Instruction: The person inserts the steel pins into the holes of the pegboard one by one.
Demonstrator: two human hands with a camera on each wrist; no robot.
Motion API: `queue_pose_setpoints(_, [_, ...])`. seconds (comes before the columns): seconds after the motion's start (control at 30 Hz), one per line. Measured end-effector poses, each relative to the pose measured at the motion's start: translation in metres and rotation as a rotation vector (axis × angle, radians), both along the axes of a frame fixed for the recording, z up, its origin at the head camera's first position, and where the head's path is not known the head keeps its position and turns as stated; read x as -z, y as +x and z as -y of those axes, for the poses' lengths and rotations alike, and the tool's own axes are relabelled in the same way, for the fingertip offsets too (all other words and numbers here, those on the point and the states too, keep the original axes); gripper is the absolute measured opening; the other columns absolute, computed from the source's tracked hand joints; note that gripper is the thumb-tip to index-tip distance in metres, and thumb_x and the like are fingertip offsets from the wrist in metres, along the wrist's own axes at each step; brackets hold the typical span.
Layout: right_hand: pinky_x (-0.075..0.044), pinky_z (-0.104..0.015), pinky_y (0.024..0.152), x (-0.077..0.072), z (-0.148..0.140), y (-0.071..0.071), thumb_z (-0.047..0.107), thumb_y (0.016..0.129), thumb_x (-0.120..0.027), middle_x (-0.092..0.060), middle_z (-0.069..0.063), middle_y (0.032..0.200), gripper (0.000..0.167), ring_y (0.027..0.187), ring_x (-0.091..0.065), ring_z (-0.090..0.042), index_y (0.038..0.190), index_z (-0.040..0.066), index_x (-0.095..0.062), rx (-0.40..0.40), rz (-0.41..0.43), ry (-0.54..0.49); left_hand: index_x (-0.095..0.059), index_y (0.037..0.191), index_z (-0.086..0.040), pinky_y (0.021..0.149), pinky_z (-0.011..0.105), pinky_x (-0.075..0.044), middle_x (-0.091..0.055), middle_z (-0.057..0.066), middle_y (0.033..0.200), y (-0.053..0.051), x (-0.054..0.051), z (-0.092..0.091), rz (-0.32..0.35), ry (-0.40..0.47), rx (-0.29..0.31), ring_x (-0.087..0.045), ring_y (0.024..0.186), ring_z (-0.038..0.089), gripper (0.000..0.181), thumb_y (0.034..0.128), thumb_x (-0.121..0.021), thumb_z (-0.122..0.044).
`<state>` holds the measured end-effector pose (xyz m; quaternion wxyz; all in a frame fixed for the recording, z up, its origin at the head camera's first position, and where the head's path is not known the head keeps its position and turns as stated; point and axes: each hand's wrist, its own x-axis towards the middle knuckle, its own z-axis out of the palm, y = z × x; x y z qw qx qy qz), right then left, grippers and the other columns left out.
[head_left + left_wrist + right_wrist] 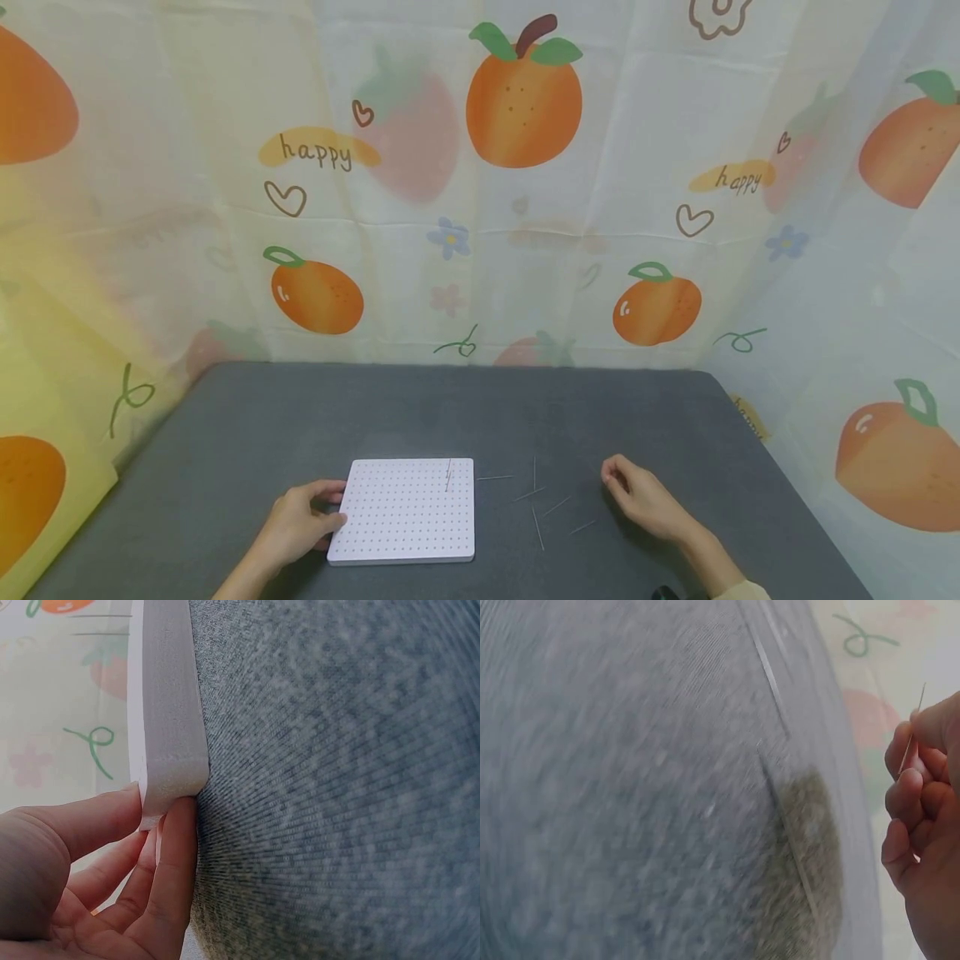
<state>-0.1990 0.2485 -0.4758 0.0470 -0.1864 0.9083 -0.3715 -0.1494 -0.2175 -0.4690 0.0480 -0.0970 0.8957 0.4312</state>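
Fruit-printed cloth (525, 267) hangs behind the grey table (300, 417). At 6 o'clock there lies the board (405, 521), its 9 o'clock edge pinched by the left hand (300, 521). Loose pins (537, 528) lie at 3 o'clock, then the right hand (641, 496). One step seems in hand: keeping one pin ready; next calls for fine aim. Only the right wrist view shows the held pin (921, 697), pinched by thumb and finger; the left wrist view separates two standing pins (102, 615).

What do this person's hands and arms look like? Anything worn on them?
The left hand and right hand are bare, with no gloves or rings visible. A pale cream sleeve shows on the right arm; the left arm shows none.
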Motion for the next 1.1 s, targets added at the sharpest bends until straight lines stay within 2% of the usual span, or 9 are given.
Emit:
queue_pose_setpoints(0.27, [-0.039, -0.020, 0.054, -0.005, 0.012, 0.001, 0.008, 0.092, -0.052, -0.046, 0.002, 0.079, 0.007, 0.066, -0.042, -0.002, 0.098, 0.004, -0.049, 0.025, -0.049, -0.038, -0.058, 0.115, 0.005, 0.048, 0.029, -0.054, -0.064, 0.012, 0.096, 0.000, -0.001, -0.001, 0.000, 0.010, -0.002, -0.061, 0.065, 0.015, 0.046, 0.0711, -0.070, 0.002])
queue_pose_setpoints(0.47, [-0.036, -0.020, 0.050, -0.006, 0.023, 0.002, 0.006, 0.089, -0.056, -0.044, 0.002, 0.077, 0.011, 0.064, -0.040, -0.003, 0.094, 0.009, -0.047, 0.023, -0.040, -0.083, -0.058, 0.115, 0.005, 0.048, 0.029, -0.054, -0.064, 0.012, 0.096, 0.000, -0.001, -0.001, 0.006, 0.002, -0.004, -0.061, 0.066, 0.014, 0.046, 0.0709, -0.070, 0.001])
queue_pose_setpoints(0.6, [-0.035, -0.019, 0.049, -0.008, 0.032, 0.002, 0.005, 0.088, -0.057, -0.042, 0.002, 0.075, 0.015, 0.063, -0.039, -0.002, 0.093, 0.009, -0.044, 0.011, -0.062, -0.103, -0.058, 0.115, 0.005, 0.047, 0.029, -0.054, -0.064, 0.012, 0.095, -0.001, -0.001, -0.001, -0.001, 0.000, 0.004, -0.060, 0.065, 0.015, 0.046, 0.0709, -0.070, 0.001])
queue_pose_setpoints(0.83, [-0.035, -0.019, 0.050, -0.026, 0.055, 0.011, -0.001, 0.087, -0.056, -0.047, -0.001, 0.077, 0.013, 0.064, -0.041, -0.005, 0.094, 0.005, -0.047, 0.008, -0.084, -0.147, -0.058, 0.115, 0.004, 0.048, 0.029, -0.054, -0.063, 0.011, 0.096, 0.000, 0.000, 0.000, 0.005, 0.003, -0.007, -0.060, 0.066, 0.014, 0.046, 0.0712, -0.070, 0.002])
queue_pose_setpoints(1.1, [-0.042, -0.019, 0.057, -0.011, 0.067, 0.001, 0.012, 0.088, -0.061, -0.058, 0.007, 0.083, 0.012, 0.071, -0.048, -0.004, 0.091, 0.016, -0.050, 0.014, -0.154, -0.149, -0.058, 0.116, 0.005, 0.048, 0.030, -0.054, -0.063, 0.012, 0.096, -0.001, 0.000, 0.000, 0.015, 0.001, 0.005, -0.060, 0.066, 0.014, 0.046, 0.0717, -0.070, 0.000])
